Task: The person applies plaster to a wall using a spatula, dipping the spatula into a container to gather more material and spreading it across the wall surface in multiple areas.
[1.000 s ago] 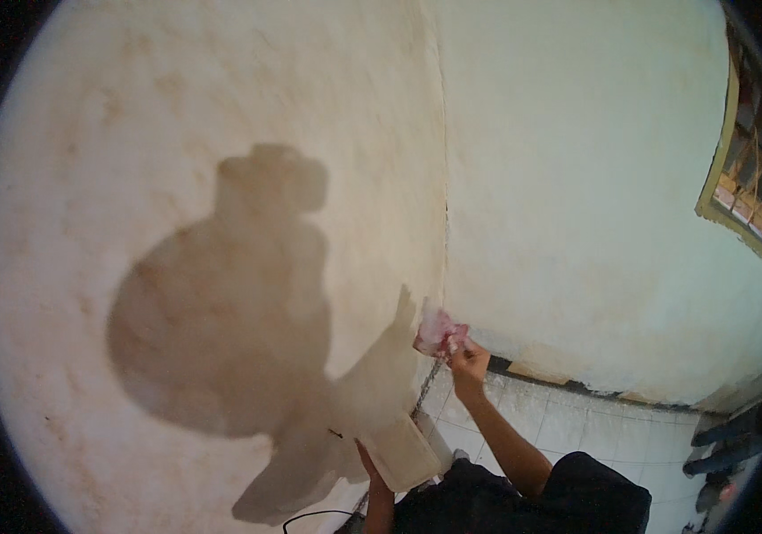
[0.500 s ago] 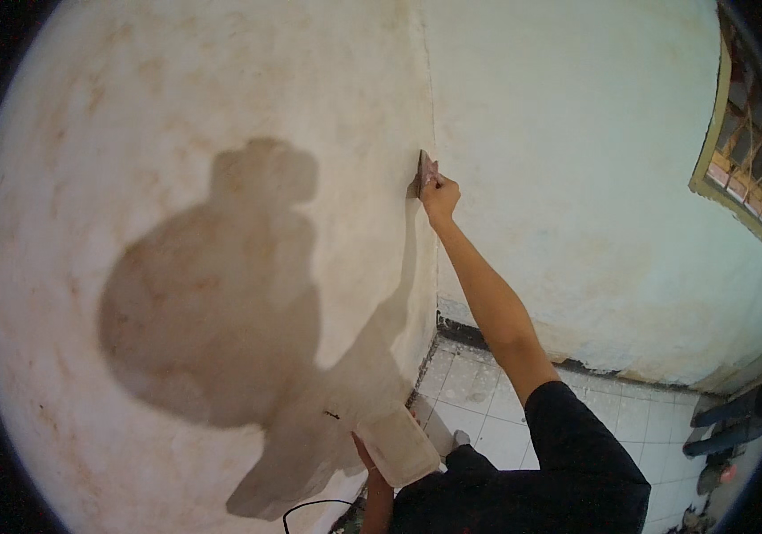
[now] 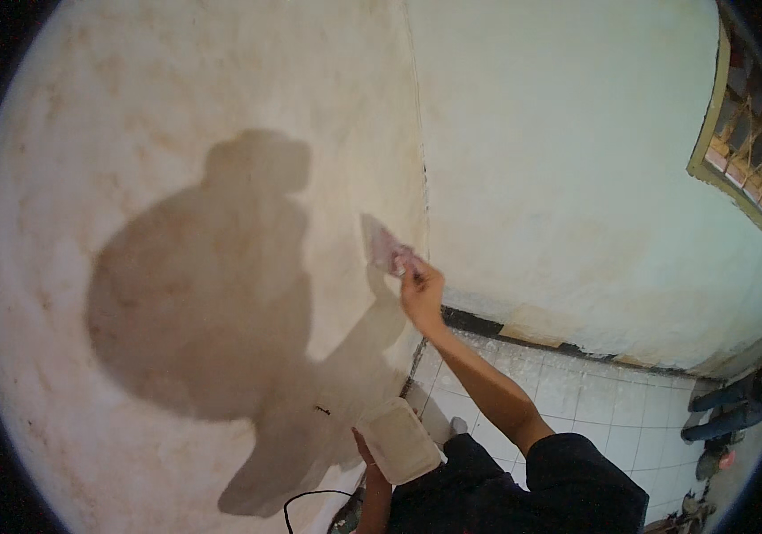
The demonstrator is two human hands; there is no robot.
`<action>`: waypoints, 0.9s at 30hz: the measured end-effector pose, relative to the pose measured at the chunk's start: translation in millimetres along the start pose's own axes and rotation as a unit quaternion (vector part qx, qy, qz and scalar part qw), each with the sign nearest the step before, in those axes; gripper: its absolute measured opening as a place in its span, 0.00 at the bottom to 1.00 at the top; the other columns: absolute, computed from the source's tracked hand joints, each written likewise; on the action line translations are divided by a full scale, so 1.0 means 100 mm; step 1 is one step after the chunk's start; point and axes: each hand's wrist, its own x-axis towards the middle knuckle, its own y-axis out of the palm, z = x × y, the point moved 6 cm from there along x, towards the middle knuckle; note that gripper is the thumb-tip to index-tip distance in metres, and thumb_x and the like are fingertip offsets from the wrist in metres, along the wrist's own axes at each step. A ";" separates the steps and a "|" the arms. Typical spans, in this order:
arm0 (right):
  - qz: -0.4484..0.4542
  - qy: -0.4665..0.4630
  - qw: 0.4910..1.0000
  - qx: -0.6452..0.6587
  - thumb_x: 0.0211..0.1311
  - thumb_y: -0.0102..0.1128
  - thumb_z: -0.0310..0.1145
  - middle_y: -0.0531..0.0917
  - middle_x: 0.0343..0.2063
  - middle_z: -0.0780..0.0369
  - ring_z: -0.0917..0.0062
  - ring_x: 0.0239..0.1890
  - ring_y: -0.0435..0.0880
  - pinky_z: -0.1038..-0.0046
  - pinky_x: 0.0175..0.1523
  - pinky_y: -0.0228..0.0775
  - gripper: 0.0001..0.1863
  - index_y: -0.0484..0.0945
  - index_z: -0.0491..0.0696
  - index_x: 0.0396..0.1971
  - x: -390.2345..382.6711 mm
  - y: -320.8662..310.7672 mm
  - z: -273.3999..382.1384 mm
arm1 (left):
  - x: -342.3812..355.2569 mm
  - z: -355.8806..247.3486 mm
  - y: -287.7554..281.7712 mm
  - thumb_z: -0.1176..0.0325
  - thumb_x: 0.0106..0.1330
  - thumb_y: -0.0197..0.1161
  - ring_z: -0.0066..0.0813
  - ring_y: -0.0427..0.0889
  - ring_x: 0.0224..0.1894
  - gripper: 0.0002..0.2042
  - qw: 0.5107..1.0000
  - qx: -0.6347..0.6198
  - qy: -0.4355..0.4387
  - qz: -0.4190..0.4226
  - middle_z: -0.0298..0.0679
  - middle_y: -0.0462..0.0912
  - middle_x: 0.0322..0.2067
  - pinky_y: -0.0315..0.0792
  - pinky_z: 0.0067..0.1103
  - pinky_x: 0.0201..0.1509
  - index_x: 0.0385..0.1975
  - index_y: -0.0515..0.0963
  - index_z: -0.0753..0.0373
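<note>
My right hand (image 3: 423, 292) is closed round the handle of a putty knife (image 3: 383, 246) with a broad, pinkish-grey blade. The blade lies at or very close to the left wall (image 3: 345, 116), a little left of the corner; whether it touches cannot be told. Low down near my body, my left hand (image 3: 366, 452) grips the left side of a shallow, rectangular beige tray (image 3: 401, 442). Only some of that hand's fingers show; the tray hides the rest. Brownish smears mark the left wall, and my shadow falls across it.
A pale green wall (image 3: 568, 160) meets the left wall at a corner. At the far right is a window (image 3: 754, 142) with a yellowish frame and grille. White tiles cover the floor (image 3: 568, 405). A black cable (image 3: 310, 495) curves at the bottom; dark trouser legs (image 3: 728, 414) show at right.
My right hand has come down and nearer with the putty knife, away from the corner line and slightly left. The left hand and tray have barely moved. The view has shifted slightly.
</note>
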 end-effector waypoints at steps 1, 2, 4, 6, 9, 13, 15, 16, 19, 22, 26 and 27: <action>-0.030 0.040 0.999 -0.019 0.66 0.48 0.19 0.85 0.34 0.58 0.83 0.37 0.78 0.82 0.44 0.69 0.13 0.78 0.35 0.46 0.07 -0.10 -0.15 | -0.03 -0.01 -0.05 0.23 0.51 0.50 0.57 0.64 0.63 0.53 1.000 -0.004 0.006 -0.001 0.58 0.62 0.62 0.57 0.51 0.66 0.66 0.56 0.66; -0.061 0.079 0.994 -0.044 0.65 0.47 0.19 0.85 0.34 0.57 0.83 0.38 0.78 0.81 0.45 0.69 0.14 0.78 0.35 0.46 0.23 -0.26 -0.35 | -0.01 0.03 0.05 0.23 0.51 0.49 0.58 0.64 0.63 0.54 1.000 -0.010 0.007 -0.002 0.58 0.63 0.62 0.57 0.51 0.66 0.66 0.56 0.66; -0.100 0.072 0.990 -0.072 0.65 0.48 0.23 0.81 0.28 0.61 0.85 0.33 0.74 0.80 0.39 0.66 0.12 0.79 0.35 0.43 0.32 -0.31 -0.44 | -0.02 0.05 0.06 0.22 0.51 0.48 0.58 0.65 0.62 0.54 1.000 0.004 0.003 -0.004 0.58 0.63 0.62 0.58 0.51 0.66 0.66 0.56 0.67; -0.067 0.036 0.994 -0.077 0.64 0.53 0.29 0.76 0.19 0.64 0.85 0.23 0.70 0.77 0.27 0.61 0.11 0.80 0.36 0.36 0.19 0.04 -0.39 | -0.08 0.00 -0.04 0.22 0.51 0.48 0.58 0.66 0.62 0.54 0.999 0.048 0.000 -0.010 0.58 0.64 0.61 0.61 0.49 0.65 0.66 0.55 0.67; 0.089 -0.031 0.977 -0.190 0.58 0.57 0.28 0.77 0.16 0.51 0.71 0.15 0.75 0.70 0.22 0.63 0.06 0.79 0.41 0.26 -0.40 0.68 0.11 | -0.07 -0.04 -0.24 0.21 0.51 0.46 0.57 0.68 0.60 0.54 0.996 0.050 0.027 -0.074 0.57 0.66 0.61 0.65 0.47 0.63 0.66 0.56 0.67; 0.212 -0.141 0.965 -0.069 0.56 0.54 0.21 0.82 0.22 0.54 0.65 0.18 0.79 0.67 0.25 0.70 0.05 0.79 0.43 0.30 -1.34 0.75 1.20 | -0.11 -0.13 -0.33 0.22 0.52 0.46 0.57 0.69 0.60 0.54 0.989 0.070 0.064 -0.109 0.57 0.66 0.60 0.64 0.47 0.63 0.66 0.56 0.67; 0.203 -0.121 0.970 -0.053 0.55 0.54 0.19 0.83 0.23 0.54 0.66 0.19 0.81 0.69 0.26 0.72 0.08 0.81 0.43 0.33 -1.25 0.49 1.33 | -0.11 -0.16 -0.35 0.22 0.52 0.46 0.56 0.69 0.60 0.54 0.987 0.079 0.076 -0.116 0.57 0.66 0.60 0.64 0.47 0.63 0.66 0.56 0.67; 0.199 -0.110 0.973 -0.045 0.55 0.54 0.19 0.83 0.24 0.53 0.67 0.20 0.82 0.70 0.27 0.73 0.10 0.82 0.43 0.34 -1.21 0.39 1.33 | -0.12 -0.17 -0.37 0.22 0.52 0.46 0.56 0.69 0.60 0.54 0.986 0.084 0.079 -0.121 0.57 0.66 0.60 0.64 0.47 0.63 0.66 0.56 0.67; 0.015 -0.030 0.980 -0.198 0.62 0.53 0.24 0.80 0.19 0.51 0.75 0.18 0.79 0.76 0.25 0.67 0.08 0.81 0.38 0.32 -0.42 0.17 0.80 | -0.17 -0.22 -0.39 0.22 0.52 0.45 0.56 0.69 0.60 0.53 0.981 0.098 0.099 -0.135 0.57 0.66 0.60 0.64 0.47 0.63 0.66 0.56 0.67; -0.073 -0.064 0.975 -0.202 0.64 0.53 0.25 0.80 0.21 0.50 0.78 0.14 0.69 0.75 0.22 0.63 0.09 0.81 0.38 0.35 0.23 0.14 0.14 | -0.13 -0.17 -0.40 0.22 0.53 0.45 0.56 0.69 0.60 0.53 0.980 0.100 0.101 -0.137 0.57 0.66 0.60 0.64 0.47 0.63 0.66 0.56 0.67; 0.034 -0.066 0.976 -0.206 0.62 0.53 0.26 0.81 0.21 0.50 0.78 0.13 0.73 0.73 0.21 0.63 0.10 0.81 0.37 0.36 0.00 0.62 0.17 | -0.14 -0.18 -0.44 0.23 0.53 0.45 0.56 0.69 0.60 0.53 0.977 0.115 0.107 -0.147 0.57 0.66 0.60 0.64 0.47 0.63 0.65 0.57 0.67; 0.067 -0.068 0.980 -0.177 0.61 0.55 0.26 0.80 0.19 0.51 0.73 0.11 0.74 0.70 0.20 0.63 0.09 0.81 0.39 0.35 -0.31 0.73 0.38 | -0.17 -0.21 -0.46 0.23 0.53 0.45 0.56 0.69 0.60 0.52 0.975 0.117 0.114 -0.152 0.57 0.66 0.60 0.64 0.47 0.63 0.65 0.57 0.67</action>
